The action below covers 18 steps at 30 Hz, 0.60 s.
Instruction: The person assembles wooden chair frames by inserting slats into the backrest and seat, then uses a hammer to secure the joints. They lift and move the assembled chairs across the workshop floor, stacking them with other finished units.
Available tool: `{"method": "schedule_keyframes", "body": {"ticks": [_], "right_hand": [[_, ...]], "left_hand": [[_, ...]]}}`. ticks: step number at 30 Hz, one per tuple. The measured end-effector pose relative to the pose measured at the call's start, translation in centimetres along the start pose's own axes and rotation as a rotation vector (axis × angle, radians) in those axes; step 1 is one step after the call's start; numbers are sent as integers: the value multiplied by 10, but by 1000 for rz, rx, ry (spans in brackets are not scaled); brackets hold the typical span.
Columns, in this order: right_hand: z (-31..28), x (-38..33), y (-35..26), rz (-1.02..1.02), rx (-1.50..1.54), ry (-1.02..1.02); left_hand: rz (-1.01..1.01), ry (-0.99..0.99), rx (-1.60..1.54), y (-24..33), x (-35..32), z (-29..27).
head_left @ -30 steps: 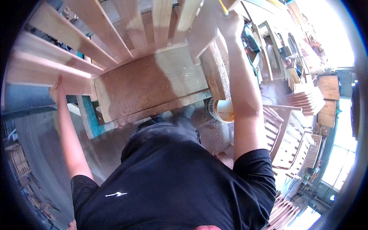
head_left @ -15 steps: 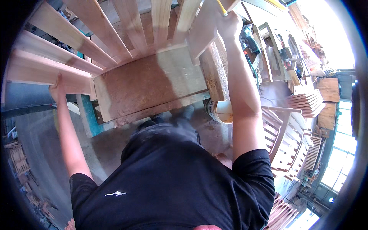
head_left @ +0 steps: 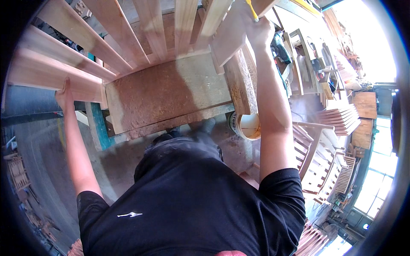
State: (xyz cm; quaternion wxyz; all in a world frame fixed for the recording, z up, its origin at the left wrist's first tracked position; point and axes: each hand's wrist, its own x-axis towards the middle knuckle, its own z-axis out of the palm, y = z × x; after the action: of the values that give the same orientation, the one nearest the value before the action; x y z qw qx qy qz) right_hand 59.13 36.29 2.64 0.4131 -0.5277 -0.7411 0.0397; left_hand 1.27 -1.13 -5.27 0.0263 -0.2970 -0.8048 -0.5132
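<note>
A slatted wooden frame [head_left: 149, 30] stands at the far side, its pale slats fanning out in the wide view. My left hand [head_left: 65, 97] grips the lower edge of its leftmost board [head_left: 47, 77]; the thumb lies up the face and the other fingers are mostly hidden. At the upper right, my raised right hand [head_left: 261, 35] is closed beside the frame's right-hand board [head_left: 230, 36]. From it sticks a slim yellow-handled tool [head_left: 252, 10], its exact kind unclear. Glare and blur wash out those fingers.
A dusty wooden bench top [head_left: 166, 96] on a green metal support [head_left: 97, 126] lies before me, with a thick timber block [head_left: 240, 85] at its right. Below hangs or stands a white bucket [head_left: 248, 127] with brownish residue. Slatted wooden pieces [head_left: 320, 162] and tools [head_left: 279, 51] fill the right.
The view has shifted slightly, and the frame sits a little further right in it. The yellow tool shows a bit lower against my right hand. My left hand keeps its hold on the board.
</note>
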Motion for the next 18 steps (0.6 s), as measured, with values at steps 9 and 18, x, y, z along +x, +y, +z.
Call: {"method": "schedule_keyframes", "body": {"ticks": [9, 18], "right_hand": [[7, 2, 11, 34, 11, 4], [5, 0, 3, 1, 46, 35]], "left_hand": [[-59, 5, 11, -8, 4, 1], [-27, 21, 91, 2, 0, 0]]}}
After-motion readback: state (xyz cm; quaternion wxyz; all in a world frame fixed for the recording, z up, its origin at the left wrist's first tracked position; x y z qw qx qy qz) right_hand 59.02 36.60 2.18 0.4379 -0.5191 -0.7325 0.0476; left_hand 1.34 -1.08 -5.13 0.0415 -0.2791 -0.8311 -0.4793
